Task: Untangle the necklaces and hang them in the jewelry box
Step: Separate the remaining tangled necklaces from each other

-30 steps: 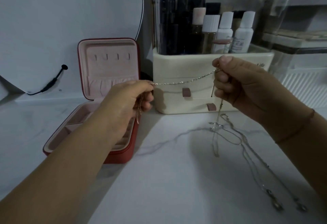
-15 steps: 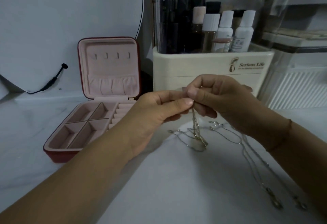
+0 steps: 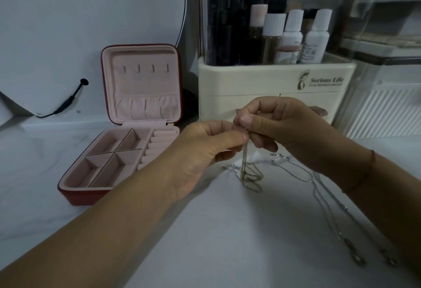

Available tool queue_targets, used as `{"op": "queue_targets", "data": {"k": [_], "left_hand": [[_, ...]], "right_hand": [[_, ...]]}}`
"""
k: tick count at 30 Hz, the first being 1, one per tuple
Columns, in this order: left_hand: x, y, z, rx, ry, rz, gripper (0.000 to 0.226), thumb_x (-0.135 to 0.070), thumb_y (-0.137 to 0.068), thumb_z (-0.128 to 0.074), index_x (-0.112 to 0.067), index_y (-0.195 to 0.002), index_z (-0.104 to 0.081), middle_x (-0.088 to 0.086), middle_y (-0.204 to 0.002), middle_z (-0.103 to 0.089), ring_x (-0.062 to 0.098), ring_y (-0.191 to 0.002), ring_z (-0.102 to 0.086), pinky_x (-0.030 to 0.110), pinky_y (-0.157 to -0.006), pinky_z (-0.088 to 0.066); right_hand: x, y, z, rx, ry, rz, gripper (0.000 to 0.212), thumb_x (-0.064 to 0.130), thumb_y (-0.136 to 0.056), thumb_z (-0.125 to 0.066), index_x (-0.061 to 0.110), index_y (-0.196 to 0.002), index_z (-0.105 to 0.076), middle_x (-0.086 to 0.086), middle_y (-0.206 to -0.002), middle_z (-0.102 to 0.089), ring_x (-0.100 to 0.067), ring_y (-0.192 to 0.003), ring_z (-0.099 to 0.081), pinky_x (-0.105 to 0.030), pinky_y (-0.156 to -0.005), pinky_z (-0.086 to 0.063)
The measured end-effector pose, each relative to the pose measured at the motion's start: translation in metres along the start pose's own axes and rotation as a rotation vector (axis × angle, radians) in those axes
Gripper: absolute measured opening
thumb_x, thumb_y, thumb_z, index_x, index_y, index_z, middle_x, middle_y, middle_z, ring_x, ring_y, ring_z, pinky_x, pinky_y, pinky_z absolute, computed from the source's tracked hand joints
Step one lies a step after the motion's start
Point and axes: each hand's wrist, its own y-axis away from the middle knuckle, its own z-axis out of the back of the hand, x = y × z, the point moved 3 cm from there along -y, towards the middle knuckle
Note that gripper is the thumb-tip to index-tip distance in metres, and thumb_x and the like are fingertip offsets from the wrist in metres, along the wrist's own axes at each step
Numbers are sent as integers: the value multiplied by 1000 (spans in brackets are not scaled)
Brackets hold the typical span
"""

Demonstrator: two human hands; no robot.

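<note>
A thin gold necklace [image 3: 245,167] hangs doubled from my fingertips, its lower loop pooled on the white marble table. My left hand [image 3: 205,148] and my right hand [image 3: 273,126] meet above it, and both pinch the chain's top ends between thumb and forefinger. Two silver necklaces [image 3: 328,208] lie stretched over the table to the right, their pendants near the front right edge. The red jewelry box [image 3: 86,194] stands open at the left, its pink lid upright with a row of small hooks [image 3: 145,68], none of which carries a chain.
A cream cosmetics organizer [image 3: 262,80] with bottles and dark tubes stands right behind my hands. A round mirror with a black cable [image 3: 68,101] leans at the back left. A clear plastic container [image 3: 387,82] sits at the far right.
One second ago my hands held the gold chain stretched wide apart. They have come together at the middle, and the chain now hangs down doubled with its loop on the table.
</note>
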Motion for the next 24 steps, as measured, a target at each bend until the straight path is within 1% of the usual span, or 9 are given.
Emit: {"op": "queue_targets", "data": {"k": [1, 3, 6, 9, 11, 13, 16, 20, 24], "left_hand": [[0, 0, 0, 10, 9, 7, 2, -14, -73, -70, -14, -75, -71, -1, -73, -64, 6, -72, -58, 27, -82, -48], [0, 0, 0, 42, -8, 13, 11, -22, -66, -71, -16, -75, -73, -2, -75, -66, 6, -73, -58, 25, -81, -48], [0, 1, -2, 99, -30, 15, 13, -29, -61, -71, -19, -68, -75, -4, -68, -64, 8, -70, -53, 25, -76, -46], [2, 0, -3, 112, 37, 28, 11, -26, -64, -69, -15, -65, -72, -3, -62, -56, 10, -63, -49, 23, -69, -44], [1, 0, -3, 112, 53, 23, 11, -23, -67, -68, -12, -70, -69, -2, -63, -56, 8, -63, -50, 22, -68, -45], [0, -1, -3, 96, 68, 19, 6, -15, -74, -67, -10, -71, -68, -2, -61, -57, 7, -61, -50, 21, -67, -46], [0, -3, -1, 46, 54, 1, 20, -4, -83, -60, -12, -66, -67, -3, -59, -57, 6, -59, -50, 23, -68, -46], [1, -5, -1, 8, 51, 7, 24, -5, -84, -58, -13, -62, -65, -3, -56, -56, 7, -57, -50, 23, -65, -47], [1, -7, -2, 3, 48, 28, 24, -12, -86, -52, -11, -63, -59, -2, -53, -54, 8, -53, -49, 22, -61, -44]], "right_hand": [[0, 0, 0, 9, -20, -4, 29, 30, -75, -65, 4, -87, -67, -12, -62, -58, -15, -52, -47, -17, -47, -39], [-1, 0, 0, 17, -44, -8, 25, 25, -75, -65, 3, -87, -66, -17, -69, -60, -14, -55, -50, -17, -48, -42], [-1, 0, 0, 22, -30, -11, 18, 22, -76, -65, 6, -84, -65, -11, -67, -63, -12, -56, -53, -17, -50, -44], [0, 0, 2, 14, -27, -23, 15, 22, -75, -65, 9, -82, -65, -5, -62, -61, -10, -56, -54, -16, -51, -45], [0, 0, 3, 18, -25, -34, 16, 23, -74, -65, 10, -83, -65, -5, -64, -61, -11, -59, -55, -16, -53, -46], [0, 1, 4, 39, -31, -46, 19, 23, -73, -65, 9, -85, -66, -7, -67, -62, -12, -61, -56, -17, -54, -47], [0, 2, 3, 78, -64, -72, 22, 21, -72, -63, 8, -90, -66, -7, -71, -64, -11, -62, -58, -16, -57, -49], [0, 3, 3, 113, -89, -106, 25, 17, -74, -62, 7, -96, -65, -5, -76, -70, -13, -68, -63, -20, -64, -54], [-1, 3, 5, 95, -40, -115, 29, 17, -73, -64, 4, -99, -65, -18, -88, -70, -26, -75, -62, -25, -71, -56]]}}
